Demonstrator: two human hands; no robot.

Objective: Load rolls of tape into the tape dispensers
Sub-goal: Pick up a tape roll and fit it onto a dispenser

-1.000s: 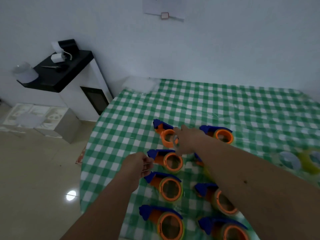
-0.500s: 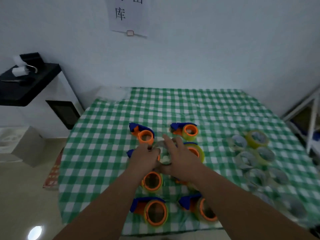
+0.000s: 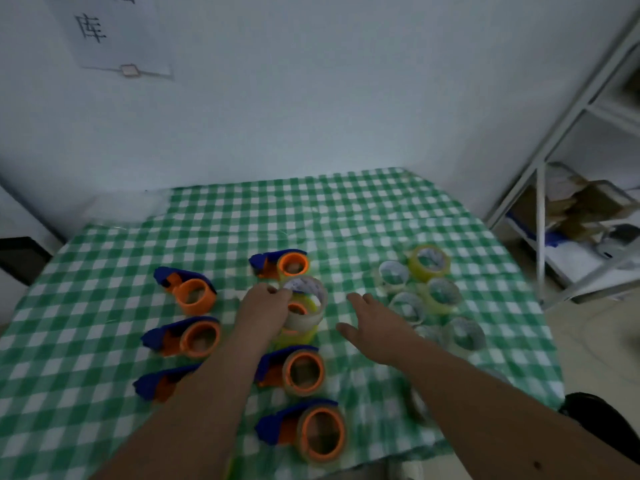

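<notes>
Empty dispenser (image 3: 192,293): far left, orange hub bare; it could get skipped if attention stays on the right column.
Left hand (image 3: 264,310): fingers closed on the clear tape roll (image 3: 307,303), which sits tilted over a dispenher hub; a skewed push could jam it or tip the dispenser.
Right hand (image 3: 375,328): fingers spread, holding nothing, hovering between dispensers and spare rolls (image 3: 420,292); a hasty reach could scatter them.
Tablecloth (image 3: 311,216): looks slick, so rolls may slide.
</notes>
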